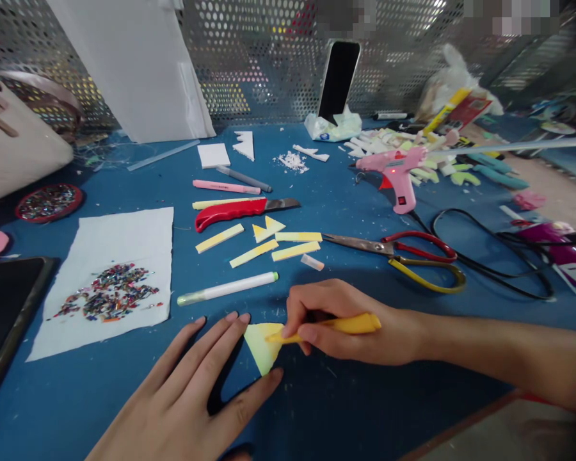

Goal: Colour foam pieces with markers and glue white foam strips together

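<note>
A small triangular piece [263, 346], pale green on the left and yellow toward the right, lies on the blue table. My left hand [206, 378] rests flat with fingers spread, its fingertips and thumb touching the edges of the piece. In my right hand [336, 323] is a yellow marker [358, 324], its tip on the piece's yellow part. Just beyond lies a white marker with green ends [230, 288]. Several yellow-edged strips [254, 253] and a zigzag yellow piece [267, 229] are behind it.
Scissors [365, 244], a red-handled knife [235, 211] and a pink glue gun [398, 169] with a black cord lie farther back. Colourful bits [115, 294] sit on white paper [100, 237] at left. A phone [338, 80] stands at the back; a dark tablet [9, 314] lies at far left.
</note>
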The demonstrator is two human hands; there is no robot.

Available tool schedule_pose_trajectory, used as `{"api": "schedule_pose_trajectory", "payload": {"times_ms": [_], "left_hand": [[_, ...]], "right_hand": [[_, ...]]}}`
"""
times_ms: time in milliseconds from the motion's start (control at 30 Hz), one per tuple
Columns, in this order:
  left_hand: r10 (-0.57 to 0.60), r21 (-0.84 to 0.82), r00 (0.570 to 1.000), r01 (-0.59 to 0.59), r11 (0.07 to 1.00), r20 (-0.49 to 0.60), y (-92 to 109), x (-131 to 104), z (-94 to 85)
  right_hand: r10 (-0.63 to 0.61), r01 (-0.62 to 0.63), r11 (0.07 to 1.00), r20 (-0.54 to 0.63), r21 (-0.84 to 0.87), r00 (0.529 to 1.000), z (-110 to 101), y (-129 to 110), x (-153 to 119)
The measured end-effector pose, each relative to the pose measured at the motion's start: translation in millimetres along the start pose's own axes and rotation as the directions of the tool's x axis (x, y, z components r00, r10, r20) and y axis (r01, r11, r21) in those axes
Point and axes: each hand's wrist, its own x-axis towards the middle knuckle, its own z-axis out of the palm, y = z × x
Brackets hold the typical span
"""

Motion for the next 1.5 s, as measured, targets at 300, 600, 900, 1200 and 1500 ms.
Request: {"api": "schedule_pose_trajectory", "payload": {"times_ms": [300,600,900,1200,1500], "left_hand": [[-0.002,0.009,1.0,0.002,1.0,0.003,-1.7,2.1,-0.2],[-0.054,-0.029,0.998,0.056,0.998,0.043,3.4,1.4,-3.4],[-0.097,-0.038,0.994,0.099,0.994,0.046,7.9,1.8,-7.0],[-0.098,-0.036,0.994,0.1,0.994,0.044,8.8,2.5,-9.2],[-0.098,-0.034,0.993,0.1,0.994,0.066,8.1,1.5,-7.0]], "right_hand": [[0.005,-0.007,1.0,0.051,0.031,0.999,-0.4,0.7,-1.8],[-0.007,0.006,0.998,0.008,0.061,1.0,-0.3,2.6,-1.7],[-0.005,0.006,0.999,-0.012,0.048,1.0,-0.2,2.0,-2.3],[-0.007,0.007,1.0,0.018,0.007,1.0,0.1,3.7,-1.9],[-0.021,0.023,0.995,-0.015,0.096,1.0,1.6,1.7,-2.1]]}}
